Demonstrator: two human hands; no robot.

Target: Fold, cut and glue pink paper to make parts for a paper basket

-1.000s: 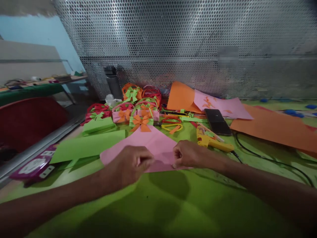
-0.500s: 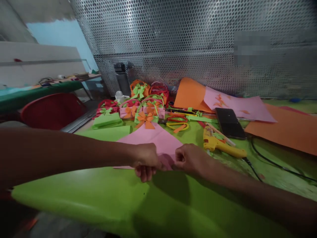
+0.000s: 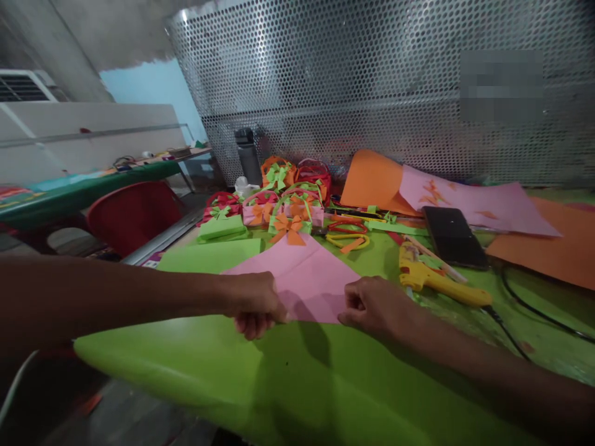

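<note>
Your pink sheet (image 3: 313,282) lay on the green-covered table (image 3: 195,365), directly in front of you, near edge btwn your hands. Your L hand (image 3: 260,303) was curled into a loose fist, fingertips on that edge, apparently pinching it; your R hand (image 3: 374,303) was curled too, thumb & index closed at the same edge farther right, w/ a small hollow inside the curl.

Progress: small paper bags (image 3: 289,226) w/ handles & bows stood grouped beyond the sheet and looked done. The sheet itself seemed early-stage, IMO: a faint line across it, no handle or bow of its own; couldn't tell if the near edge was folded. Yellow glue gun (image 3: 450,290) lay idle past your R hand, yellow-handled scissors (image 3: 331,239) likewise. More stock, prob. unused: orange sheet (image 3: 372,179) at back, flat green paper (image 3: 214,254) beyond your L forearm.
</note>
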